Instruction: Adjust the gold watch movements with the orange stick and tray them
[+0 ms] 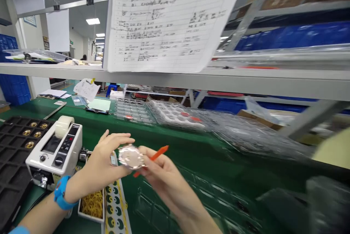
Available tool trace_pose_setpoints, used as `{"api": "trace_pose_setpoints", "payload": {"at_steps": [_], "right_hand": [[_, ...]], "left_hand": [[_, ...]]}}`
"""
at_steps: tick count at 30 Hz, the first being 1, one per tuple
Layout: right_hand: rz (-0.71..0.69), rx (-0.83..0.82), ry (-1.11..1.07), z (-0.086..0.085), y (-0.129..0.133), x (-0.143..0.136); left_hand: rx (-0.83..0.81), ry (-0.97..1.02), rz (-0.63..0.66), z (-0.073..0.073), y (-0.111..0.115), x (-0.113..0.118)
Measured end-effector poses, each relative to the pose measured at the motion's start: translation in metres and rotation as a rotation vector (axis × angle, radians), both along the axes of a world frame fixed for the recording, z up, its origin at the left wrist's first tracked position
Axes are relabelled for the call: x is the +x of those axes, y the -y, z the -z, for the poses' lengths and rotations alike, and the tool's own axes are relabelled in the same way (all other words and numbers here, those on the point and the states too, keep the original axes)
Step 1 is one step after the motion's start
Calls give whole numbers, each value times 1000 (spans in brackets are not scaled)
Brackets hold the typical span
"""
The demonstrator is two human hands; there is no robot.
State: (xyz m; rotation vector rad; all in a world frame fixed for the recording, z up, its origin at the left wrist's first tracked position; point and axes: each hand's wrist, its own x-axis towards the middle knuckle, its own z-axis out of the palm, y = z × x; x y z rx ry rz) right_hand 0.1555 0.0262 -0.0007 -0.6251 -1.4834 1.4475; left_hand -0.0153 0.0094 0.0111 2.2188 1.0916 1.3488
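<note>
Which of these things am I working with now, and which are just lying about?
In hand:
- shiny round piece, in your left hand, right fingers at its edge
- orange pointed stick, in your right hand

Apparently lying about:
- white tape dispenser
- yellow bits in a box
- black tray
- handwritten sheet

Green-topped workbench [131,135]: white plastic tape dispenser [56,153], black compartmented tray [13,164], clear plastic trays [133,110] lying on it.

A metal shelf [169,80] crosses above a green tabletop [90,126]; far left, ceiling lights [93,21] shine over white walls [79,46], with a blue stool [111,88] beyond the table.
</note>
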Motion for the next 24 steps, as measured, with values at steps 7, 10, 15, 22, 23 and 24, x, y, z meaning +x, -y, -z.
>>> {"api": "trace_pose_setpoints", "payload": {"at_steps": [7, 10, 15, 22, 23, 24], "right_hand": [[293, 16, 707, 45, -100, 14], [320, -61, 893, 66, -145, 0], [461, -99, 962, 67, -167, -22], [574, 41, 545, 27, -119, -4], [591, 59, 478, 19, -108, 4], [615, 76, 410, 12, -96, 12]], "left_hand": [[99, -367, -214, 7, 53, -26], [302, -377, -219, 15, 76, -37], [559, -371, -495, 25, 75, -95], [-127, -381, -1035, 23, 25, -261], [-242, -424, -1027, 29, 16, -277], [-337, -468, -1023, 38, 8, -288]]}}
